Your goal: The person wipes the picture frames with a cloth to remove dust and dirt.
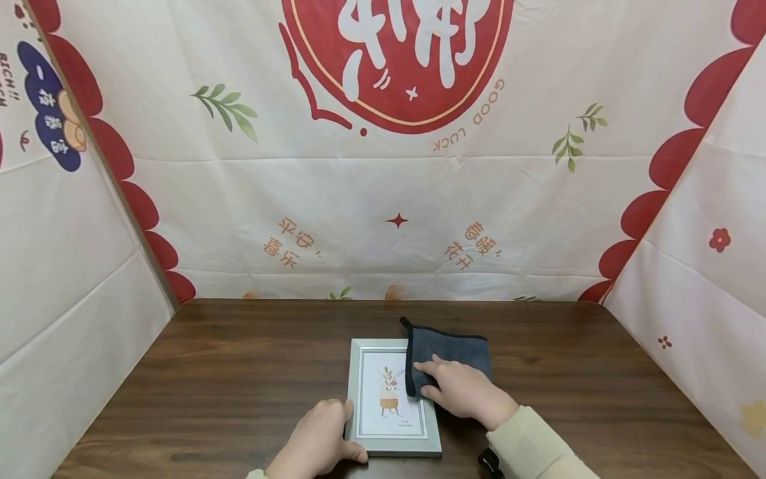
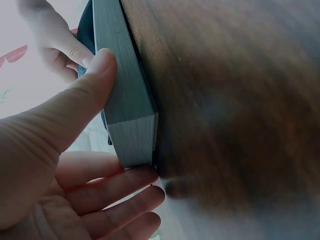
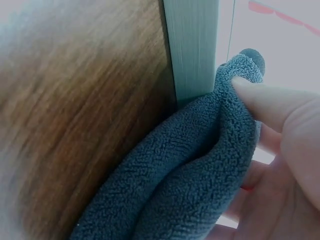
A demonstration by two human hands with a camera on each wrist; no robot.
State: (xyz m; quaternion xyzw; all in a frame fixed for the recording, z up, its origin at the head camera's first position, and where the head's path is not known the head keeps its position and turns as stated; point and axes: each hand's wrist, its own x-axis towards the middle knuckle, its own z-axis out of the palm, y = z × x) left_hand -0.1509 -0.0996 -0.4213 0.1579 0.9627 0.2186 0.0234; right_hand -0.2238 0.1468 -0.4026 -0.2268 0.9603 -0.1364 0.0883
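Observation:
A picture frame (image 1: 356,372) with a pale silver-green border lies face up on the table; its print shows a potted plant. My left hand (image 1: 317,436) grips its near left corner, with the thumb along the near edge and fingers against the left side. On the right part of the frame lies a dark grey cloth (image 1: 449,342), hanging over the side onto the table. My right hand (image 1: 463,391) holds the cloth against the frame. In the right wrist view, the folded cloth (image 3: 185,165) sits between the thumb and fingers at the frame's corner.
The brown wood-grain table (image 1: 251,359) extends around the frame. A printed white sheet (image 1: 383,186) with red scallops hangs behind it, and similar sheets stand at both sides. A black band (image 1: 491,461) shows near my right wrist.

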